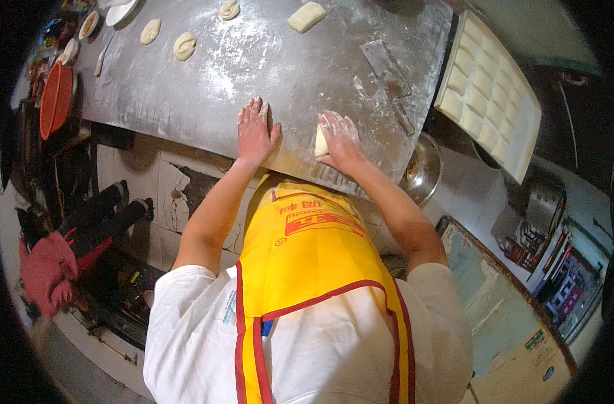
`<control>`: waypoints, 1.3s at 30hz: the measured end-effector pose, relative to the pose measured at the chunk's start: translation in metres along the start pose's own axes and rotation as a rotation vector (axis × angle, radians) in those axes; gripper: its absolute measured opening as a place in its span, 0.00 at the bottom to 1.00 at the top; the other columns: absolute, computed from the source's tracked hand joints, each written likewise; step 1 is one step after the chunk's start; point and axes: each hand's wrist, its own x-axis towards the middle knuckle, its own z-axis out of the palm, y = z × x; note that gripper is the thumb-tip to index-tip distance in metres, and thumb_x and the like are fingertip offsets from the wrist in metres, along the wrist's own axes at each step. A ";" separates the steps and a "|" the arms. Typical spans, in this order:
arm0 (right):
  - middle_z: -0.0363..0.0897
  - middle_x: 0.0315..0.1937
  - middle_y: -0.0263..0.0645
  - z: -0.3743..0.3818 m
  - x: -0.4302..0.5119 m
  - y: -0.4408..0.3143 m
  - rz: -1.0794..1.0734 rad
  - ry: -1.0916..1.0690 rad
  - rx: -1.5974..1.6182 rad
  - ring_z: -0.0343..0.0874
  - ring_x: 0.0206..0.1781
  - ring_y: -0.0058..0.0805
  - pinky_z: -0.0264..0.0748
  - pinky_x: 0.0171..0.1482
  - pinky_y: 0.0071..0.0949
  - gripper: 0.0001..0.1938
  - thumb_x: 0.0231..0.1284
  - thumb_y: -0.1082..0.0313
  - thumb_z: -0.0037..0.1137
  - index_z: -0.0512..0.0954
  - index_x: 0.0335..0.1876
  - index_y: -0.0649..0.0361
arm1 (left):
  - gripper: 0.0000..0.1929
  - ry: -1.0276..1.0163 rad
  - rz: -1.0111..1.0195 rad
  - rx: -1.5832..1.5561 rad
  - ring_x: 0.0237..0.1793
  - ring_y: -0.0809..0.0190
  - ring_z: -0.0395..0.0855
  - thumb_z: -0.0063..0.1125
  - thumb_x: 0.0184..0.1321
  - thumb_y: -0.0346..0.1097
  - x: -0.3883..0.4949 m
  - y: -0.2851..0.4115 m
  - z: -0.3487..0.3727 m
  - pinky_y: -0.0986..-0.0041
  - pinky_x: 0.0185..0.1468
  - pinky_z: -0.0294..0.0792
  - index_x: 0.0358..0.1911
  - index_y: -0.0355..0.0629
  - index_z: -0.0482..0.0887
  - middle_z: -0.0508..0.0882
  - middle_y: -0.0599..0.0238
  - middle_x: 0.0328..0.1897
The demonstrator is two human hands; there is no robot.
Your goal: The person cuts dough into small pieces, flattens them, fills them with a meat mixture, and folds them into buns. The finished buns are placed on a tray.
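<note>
My left hand (257, 132) lies palm down near the front edge of the floured metal work table (186, 93), its fingers slightly apart and floury, with nothing seen in it. To its right, my right hand (341, 139) rests over a piece of pale dough (321, 142) and covers much of it. Beyond my hands on the table are a squarish dough piece (307, 17) and rounded dough pieces, one coiled (185, 46), one flatter (150, 31) and one at the top (229, 9). A flat metal dough scraper (387, 70) lies to the right, beside a long narrow tool (400, 112).
At the right stands a tray (528, 156) with rows of square dough pieces. A metal bowl (424, 169) sits below the table's right corner. An orange plastic basket (56, 101) and small bowls (89, 25) are at the left. Another person (52, 272) is at the lower left.
</note>
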 end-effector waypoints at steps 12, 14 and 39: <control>0.76 0.54 0.43 0.019 -0.015 0.055 0.190 0.390 0.863 0.74 0.60 0.41 0.70 0.63 0.37 0.34 0.46 0.75 0.65 0.70 0.65 0.59 | 0.32 0.105 -0.011 0.067 0.75 0.47 0.58 0.56 0.61 0.49 0.000 0.004 0.009 0.55 0.77 0.48 0.66 0.39 0.69 0.65 0.51 0.74; 0.76 0.52 0.42 0.026 -0.015 0.059 0.171 0.407 0.720 0.74 0.58 0.42 0.70 0.62 0.37 0.37 0.43 0.68 0.72 0.70 0.65 0.56 | 0.32 0.107 -0.001 0.080 0.75 0.46 0.58 0.56 0.61 0.49 0.001 0.003 0.010 0.54 0.77 0.48 0.66 0.39 0.69 0.65 0.51 0.74; 0.43 0.79 0.44 -0.004 0.036 0.024 0.053 0.039 -0.019 0.40 0.81 0.46 0.37 0.77 0.55 0.38 0.65 0.44 0.51 0.55 0.77 0.51 | 0.32 0.138 0.012 0.081 0.74 0.46 0.59 0.57 0.60 0.48 0.004 -0.001 0.012 0.53 0.76 0.50 0.66 0.40 0.69 0.66 0.51 0.73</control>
